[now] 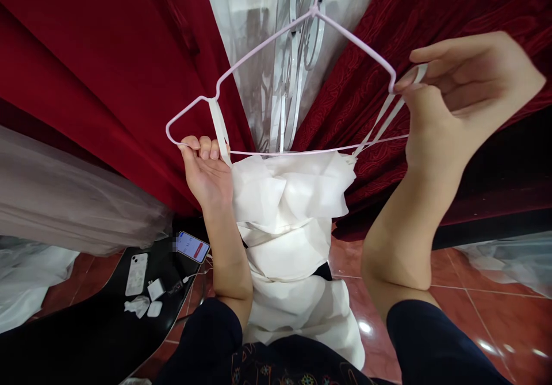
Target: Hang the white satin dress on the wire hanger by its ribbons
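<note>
A pale pink hanger (353, 39) is held up in front of me, with its hook at the top. My left hand (210, 169) has its fingers wrapped round the hanger's lower left bar. One white strap (219, 126) loops over the hanger's left notch and runs down past that hand. At the right end, my right hand (452, 83) pinches the other white strap (390, 117) beside the right notch. Below the bar hangs a white ruffled garment (288, 247), its lower part spread down towards my lap.
Red curtains (107, 57) hang at both sides, with a metal grille (293, 74) between. At the lower left, a black surface (99, 321) bears a lit phone (192, 247), a patterned white phone (137, 274) and a charger (156, 289). The floor (483, 310) has reddish tiles.
</note>
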The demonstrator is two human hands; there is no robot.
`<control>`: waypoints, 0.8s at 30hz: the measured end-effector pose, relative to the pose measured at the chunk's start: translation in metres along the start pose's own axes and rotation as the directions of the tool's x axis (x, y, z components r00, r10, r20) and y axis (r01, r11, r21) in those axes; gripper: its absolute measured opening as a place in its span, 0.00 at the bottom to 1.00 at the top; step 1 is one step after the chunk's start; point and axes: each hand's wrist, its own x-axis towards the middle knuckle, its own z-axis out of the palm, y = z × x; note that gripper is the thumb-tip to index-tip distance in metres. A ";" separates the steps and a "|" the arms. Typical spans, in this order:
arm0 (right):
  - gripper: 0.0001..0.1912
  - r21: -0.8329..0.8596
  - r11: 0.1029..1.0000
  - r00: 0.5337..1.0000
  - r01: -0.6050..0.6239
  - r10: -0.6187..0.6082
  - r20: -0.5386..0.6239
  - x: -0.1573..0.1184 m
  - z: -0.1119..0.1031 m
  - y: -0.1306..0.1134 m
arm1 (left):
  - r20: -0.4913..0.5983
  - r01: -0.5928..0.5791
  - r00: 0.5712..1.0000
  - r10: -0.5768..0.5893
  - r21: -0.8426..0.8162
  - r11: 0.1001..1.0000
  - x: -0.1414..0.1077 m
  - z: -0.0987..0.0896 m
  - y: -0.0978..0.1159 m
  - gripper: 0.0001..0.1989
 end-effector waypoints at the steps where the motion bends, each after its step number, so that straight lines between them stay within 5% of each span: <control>1: 0.07 0.006 1.000 1.000 -0.010 0.010 -0.017 -0.001 0.001 -0.001 | -0.004 0.003 1.000 -0.003 -0.002 1.000 -0.001 0.001 0.000 0.21; 11: 0.14 -0.162 0.986 0.991 -0.047 0.067 0.118 0.009 -0.008 0.011 | 0.013 -0.007 1.000 0.007 0.013 1.000 -0.002 -0.003 0.002 0.21; 14: 0.14 -0.065 0.996 0.992 0.059 -0.066 -0.107 -0.003 -0.009 0.012 | 0.010 0.001 1.000 -0.001 -0.023 1.000 -0.003 -0.003 0.000 0.20; 16: 0.21 0.050 0.982 0.943 0.182 -0.160 -0.292 -0.022 -0.007 0.010 | 0.020 0.010 1.000 -0.009 -0.058 0.998 -0.004 -0.002 -0.002 0.19; 18: 0.28 0.161 0.966 0.926 0.204 -0.137 -0.352 -0.046 -0.002 0.008 | 0.011 0.012 1.000 -0.012 -0.054 0.998 -0.004 0.000 -0.003 0.19; 19: 0.28 0.179 0.971 0.933 0.158 -0.087 -0.349 -0.057 0.003 0.006 | 0.001 0.011 1.000 -0.011 -0.040 0.999 -0.004 0.000 -0.004 0.20; 21: 0.23 0.170 0.972 0.983 -0.160 0.173 -0.066 -0.075 0.014 0.005 | -0.012 0.005 1.000 -0.005 -0.021 1.000 -0.005 0.002 -0.004 0.21; 24: 0.25 0.111 0.812 0.795 -0.572 0.517 0.316 -0.086 0.034 0.005 | -0.016 -0.035 0.999 0.035 -0.007 0.999 -0.006 0.004 -0.003 0.21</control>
